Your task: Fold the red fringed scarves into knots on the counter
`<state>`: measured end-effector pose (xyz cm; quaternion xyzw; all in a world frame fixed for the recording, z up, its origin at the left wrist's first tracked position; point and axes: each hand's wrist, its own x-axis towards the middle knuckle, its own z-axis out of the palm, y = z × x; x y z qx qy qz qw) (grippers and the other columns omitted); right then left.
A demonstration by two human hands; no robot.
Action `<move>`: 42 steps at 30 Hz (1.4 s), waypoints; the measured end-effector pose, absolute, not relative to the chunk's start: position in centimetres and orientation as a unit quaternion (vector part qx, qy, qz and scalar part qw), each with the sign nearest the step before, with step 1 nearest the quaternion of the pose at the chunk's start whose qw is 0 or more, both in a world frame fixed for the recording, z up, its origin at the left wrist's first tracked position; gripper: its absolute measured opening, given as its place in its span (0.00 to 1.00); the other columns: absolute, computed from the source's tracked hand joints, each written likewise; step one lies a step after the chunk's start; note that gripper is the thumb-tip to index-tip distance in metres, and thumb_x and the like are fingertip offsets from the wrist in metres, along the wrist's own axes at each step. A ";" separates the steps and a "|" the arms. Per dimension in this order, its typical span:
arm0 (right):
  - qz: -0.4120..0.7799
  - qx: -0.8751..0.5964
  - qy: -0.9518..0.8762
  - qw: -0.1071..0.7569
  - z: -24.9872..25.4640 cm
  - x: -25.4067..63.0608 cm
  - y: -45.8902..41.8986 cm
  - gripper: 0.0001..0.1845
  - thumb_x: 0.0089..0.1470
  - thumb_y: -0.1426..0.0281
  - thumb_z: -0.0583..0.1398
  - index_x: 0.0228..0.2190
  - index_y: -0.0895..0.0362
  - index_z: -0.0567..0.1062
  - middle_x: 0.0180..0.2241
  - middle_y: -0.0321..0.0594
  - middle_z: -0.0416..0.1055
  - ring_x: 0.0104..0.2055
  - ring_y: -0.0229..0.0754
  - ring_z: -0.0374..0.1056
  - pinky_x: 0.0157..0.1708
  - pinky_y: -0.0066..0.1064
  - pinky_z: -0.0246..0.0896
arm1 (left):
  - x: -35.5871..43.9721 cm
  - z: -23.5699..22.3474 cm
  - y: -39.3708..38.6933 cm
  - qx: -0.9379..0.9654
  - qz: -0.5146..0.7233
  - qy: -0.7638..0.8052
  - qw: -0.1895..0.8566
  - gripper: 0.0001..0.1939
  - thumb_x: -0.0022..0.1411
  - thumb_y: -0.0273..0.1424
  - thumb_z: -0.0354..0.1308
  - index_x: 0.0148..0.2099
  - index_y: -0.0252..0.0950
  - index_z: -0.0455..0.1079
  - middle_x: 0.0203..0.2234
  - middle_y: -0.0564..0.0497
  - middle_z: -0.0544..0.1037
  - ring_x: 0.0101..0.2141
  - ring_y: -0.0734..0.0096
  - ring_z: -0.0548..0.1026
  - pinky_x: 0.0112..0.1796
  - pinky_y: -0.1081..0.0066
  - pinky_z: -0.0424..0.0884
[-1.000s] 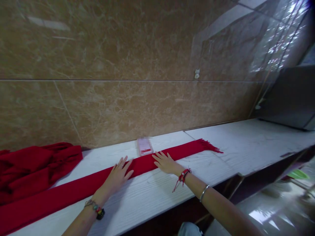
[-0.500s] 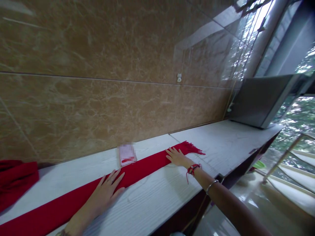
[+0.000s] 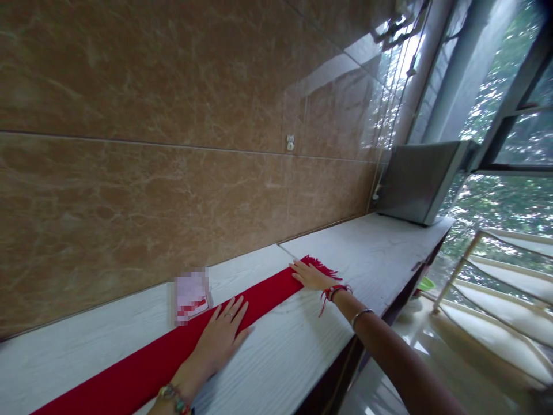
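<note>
This looks like a home, perhaps an enclosed balcony or utility area, though the exact room is hard to tell. Glossy brown marbled wall tiles [image 3: 151, 202] run along the left side, with a small white fitting [image 3: 290, 143] on them. Against them stretches a long, white wood-grain countertop [image 3: 349, 242], with a boxy grey unit [image 3: 417, 181] standing at its far end. Beyond, large framed windows [image 3: 525, 138] look onto leafy green foliage [image 3: 501, 204]. Thin lines [image 3: 395, 104] hang down the far wall. On the right, a metal rack with pale shelves [image 3: 496, 279] stands over a shiny floor [image 3: 423, 340], near a green basin [image 3: 425, 283].
</note>
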<state>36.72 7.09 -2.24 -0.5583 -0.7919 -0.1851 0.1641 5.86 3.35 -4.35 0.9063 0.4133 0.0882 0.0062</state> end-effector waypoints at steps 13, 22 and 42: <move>-0.032 -0.437 -0.891 0.120 -1.2 29.9 6.3 0.21 0.56 0.70 0.49 0.50 0.65 0.64 0.54 0.49 0.58 0.57 0.42 0.50 0.55 0.33 0.46 | 1.2 -2.7 1.3 0.899 0.109 0.424 0.026 0.22 0.61 0.41 0.43 0.55 0.42 0.60 0.54 0.50 0.63 0.52 0.66 0.63 0.52 0.65 0.59; 0.048 -0.252 -0.956 0.140 -0.8 18.1 2.1 0.15 0.56 0.67 0.50 0.41 0.57 0.72 0.40 0.40 0.71 0.45 0.38 0.63 0.45 0.29 0.56 | -8.4 -1.4 -2.3 0.881 0.126 0.455 0.027 0.20 0.59 0.40 0.47 0.53 0.40 0.63 0.48 0.49 0.69 0.47 0.68 0.66 0.49 0.67 0.62; -0.164 -0.183 -0.960 0.137 -2.7 17.5 1.7 0.14 0.54 0.79 0.51 0.42 0.64 0.70 0.38 0.48 0.72 0.41 0.41 0.67 0.39 0.32 0.62 | -8.7 -1.1 -3.1 0.908 0.080 0.403 -0.081 0.13 0.63 0.28 0.43 0.39 0.36 0.69 0.32 0.49 0.72 0.33 0.72 0.70 0.34 0.72 0.68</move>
